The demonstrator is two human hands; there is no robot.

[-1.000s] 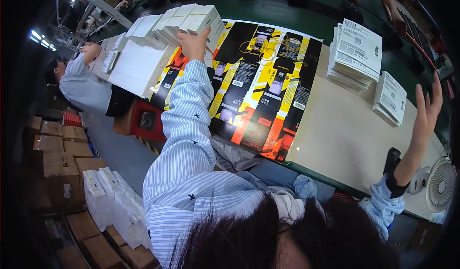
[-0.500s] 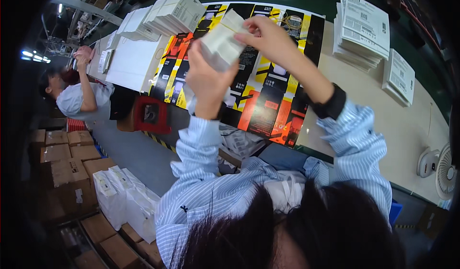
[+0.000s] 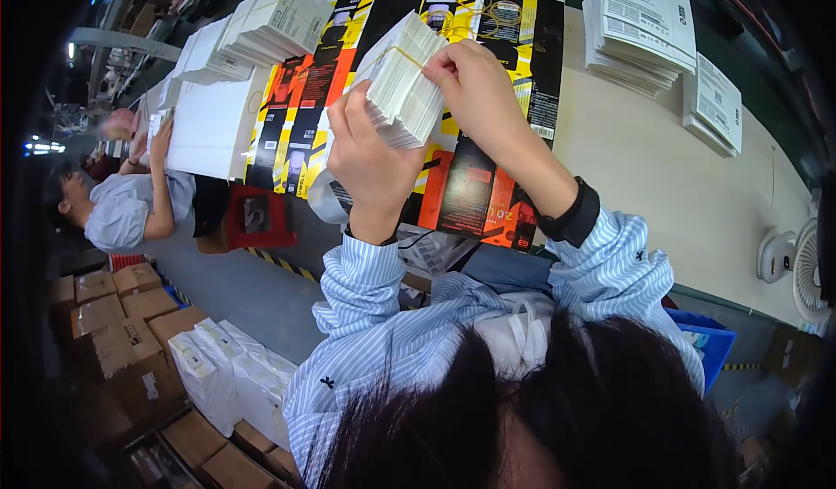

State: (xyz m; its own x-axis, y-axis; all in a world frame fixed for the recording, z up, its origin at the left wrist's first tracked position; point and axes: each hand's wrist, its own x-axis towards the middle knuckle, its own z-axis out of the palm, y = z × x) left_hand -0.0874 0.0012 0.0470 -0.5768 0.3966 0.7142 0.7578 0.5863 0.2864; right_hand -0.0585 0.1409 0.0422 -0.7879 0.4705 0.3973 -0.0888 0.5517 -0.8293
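A thick bundle of white cards or folded sheets (image 3: 409, 101) is gripped from below by my left hand (image 3: 374, 162), its fingers wrapped round the near end. Across the bundle runs a yellowish rubber band (image 3: 405, 55). Thumb and fingertips of my right hand (image 3: 479, 88) pinch at the bundle's right edge, where the band passes; the band's end is partly hidden there. The bundle is held tilted above a printed sheet (image 3: 470, 197) in black, yellow and orange. Several loose rubber bands (image 3: 501, 20) lie on the sheet's far part.
White printed stacks stand at the far right (image 3: 644, 23), right (image 3: 716, 114) and far left (image 3: 292, 19) of the table. A white fan (image 3: 808, 271) is at the right edge, a blue bin (image 3: 710, 341) below. Left are a co-worker (image 3: 131, 210), a red stool (image 3: 261, 219) and cartons (image 3: 126, 345).
The bundle has turned so its layered edges show more. My right hand has moved down along its edge. The view has shifted, and the co-worker's arms have lowered toward the table.
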